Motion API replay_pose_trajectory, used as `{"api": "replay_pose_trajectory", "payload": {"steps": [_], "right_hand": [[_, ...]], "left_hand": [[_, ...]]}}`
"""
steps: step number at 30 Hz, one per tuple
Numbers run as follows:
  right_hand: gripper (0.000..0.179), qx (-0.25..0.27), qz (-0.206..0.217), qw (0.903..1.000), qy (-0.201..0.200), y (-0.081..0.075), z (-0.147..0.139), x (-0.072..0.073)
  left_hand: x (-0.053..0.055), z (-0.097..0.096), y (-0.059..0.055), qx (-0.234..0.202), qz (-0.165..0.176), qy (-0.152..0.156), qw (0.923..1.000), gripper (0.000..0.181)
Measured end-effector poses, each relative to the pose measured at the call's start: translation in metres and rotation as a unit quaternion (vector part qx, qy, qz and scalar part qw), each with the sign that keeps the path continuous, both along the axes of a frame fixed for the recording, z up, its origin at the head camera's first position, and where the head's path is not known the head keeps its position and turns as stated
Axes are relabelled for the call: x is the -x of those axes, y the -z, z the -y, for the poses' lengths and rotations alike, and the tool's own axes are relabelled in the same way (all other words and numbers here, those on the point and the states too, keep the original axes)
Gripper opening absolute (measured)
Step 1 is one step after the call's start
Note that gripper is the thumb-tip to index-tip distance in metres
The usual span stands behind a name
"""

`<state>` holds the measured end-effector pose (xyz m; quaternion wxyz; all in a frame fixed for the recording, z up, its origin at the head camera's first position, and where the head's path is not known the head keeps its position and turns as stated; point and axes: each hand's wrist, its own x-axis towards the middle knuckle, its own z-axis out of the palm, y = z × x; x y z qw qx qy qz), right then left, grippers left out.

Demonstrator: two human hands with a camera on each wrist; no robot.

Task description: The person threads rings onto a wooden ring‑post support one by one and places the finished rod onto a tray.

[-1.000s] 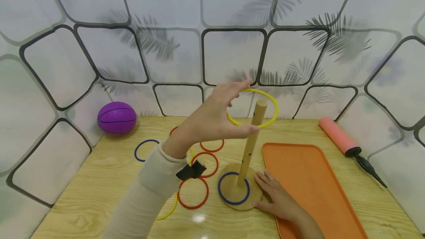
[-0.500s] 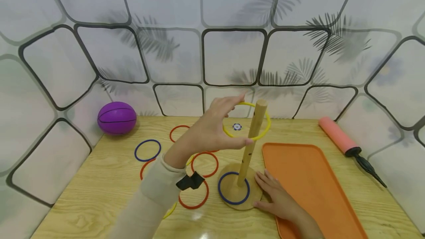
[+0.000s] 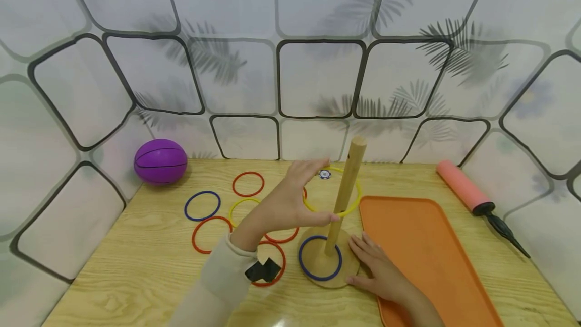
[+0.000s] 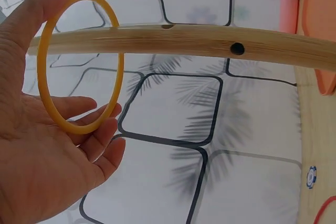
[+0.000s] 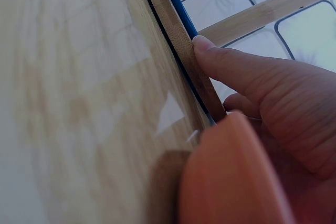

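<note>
L hand (image 3: 287, 200) pinches yellow ring (image 4: 43, 77) round post (image 3: 350, 175) — R hand (image 3: 374, 272), fingers apart, touches base (image 3: 348, 264) w/ blue ring (image 3: 322, 279) on.

A wood-grain table (image 3: 113, 271) carries loose rings (image 3: 193, 237) and a stand (image 3: 346, 189). Purple ball (image 3: 160, 161): far left corner. Orange tray (image 3: 422, 246), pink pump (image 3: 467, 192): toward right edge.

**Far edge and right side: oddments**

Pale wood-grain surface (image 3: 113, 281). Purple ball (image 3: 161, 162), black seam lines, at far left corner. Small blue-and-white disc (image 3: 325, 174) flat near middle of far edge; its centre marking too small to read. Orange tray (image 3: 422, 251), rounded far corners, along right side; near end out of view. Pump (image 3: 482, 209), pink barrel at far right corner, black tapered end slanting down the right edge. Behind: wall (image 3: 322, 79), rounded outlines, grey fronds.
</note>
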<state>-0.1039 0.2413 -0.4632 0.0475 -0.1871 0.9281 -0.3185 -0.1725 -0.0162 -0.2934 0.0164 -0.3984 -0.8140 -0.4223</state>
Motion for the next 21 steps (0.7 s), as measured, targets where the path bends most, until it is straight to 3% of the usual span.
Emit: {"api": "replay_pose_trajectory", "payload": {"steps": [15, 21], "right_hand": [[0.082, 0.001, -0.007, 1.0, 0.005, 0.001, 0.0, 0.0], [0.082, -0.006, -0.015, 0.9998, 0.008, 0.002, 0.0, 0.0]], "left_hand": [[-0.01, -0.003, 0.069, 0.035, 0.085, -0.016, 0.9956, 0.091], [-0.013, -0.008, 0.096, 0.058, 0.13, -0.023, 0.9896, 0.094]]}}
